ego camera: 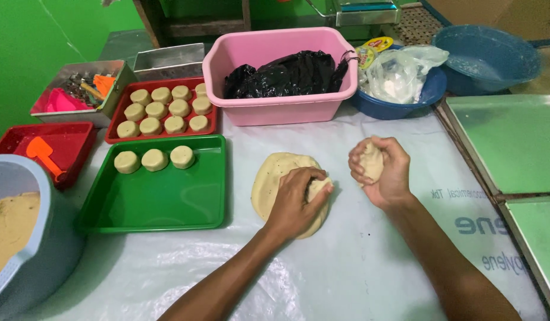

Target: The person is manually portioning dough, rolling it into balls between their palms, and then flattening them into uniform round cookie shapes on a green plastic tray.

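The left hand [295, 199] pinches a bit off the flattened dough slab [273, 178] at table centre, fingers closed on it. The right hand [382, 172], just right, is cupped tight around 1 dough lump [372, 163]. Left, the green tray [162, 199] bears 3 round dough pieces [154, 159]; farther, the red tray [117, 113] bears 11. 1 pink tub [275, 101] sits far centre.

My left hand [295, 199] presses on the dough slab [275, 178], pale, speckled, lying flattened on the white sheet [346, 261]. A small dough lump [373, 161], same pale colour, sits raised in my curled right hand [382, 169].
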